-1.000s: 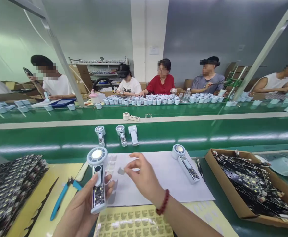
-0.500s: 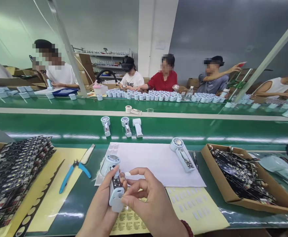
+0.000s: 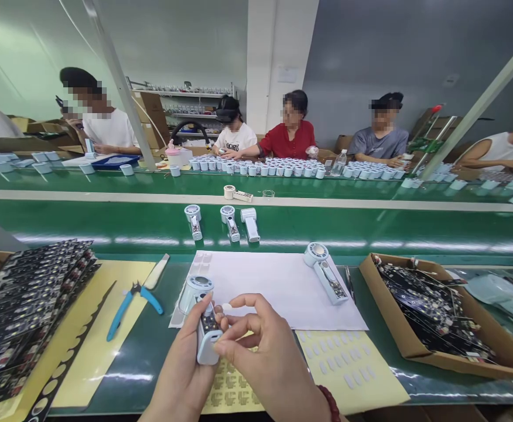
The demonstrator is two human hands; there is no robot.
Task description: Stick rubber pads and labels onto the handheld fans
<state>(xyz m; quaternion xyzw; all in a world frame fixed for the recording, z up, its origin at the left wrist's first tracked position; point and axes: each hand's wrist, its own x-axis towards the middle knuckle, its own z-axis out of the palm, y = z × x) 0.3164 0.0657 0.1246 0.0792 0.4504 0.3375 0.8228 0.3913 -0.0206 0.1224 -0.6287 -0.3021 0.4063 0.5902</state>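
My left hand is closed around the handle of a light-blue handheld fan, its round head pointing away from me. The handle's face is uncovered and shows a dark circuit board. My right hand touches the handle's near end with thumb and fingertips pinched together. A small white piece shows beside its bent index finger; what holds it is unclear. Another fan with a bare board lies on the white sheet. Beneath my hands is a yellow sheet of printed stickers.
Blue-handled cutters lie at left near stacked circuit boards. A cardboard box of boards stands right. A yellow sheet bears small pale stickers. Three fans, including one, rest on the green belt. Co-workers sit opposite.
The pale flap that hung below the fan handle's end no longer sticks out there. My right fingertips have come against that end. Across the belt, a co-worker has lowered a raised arm.
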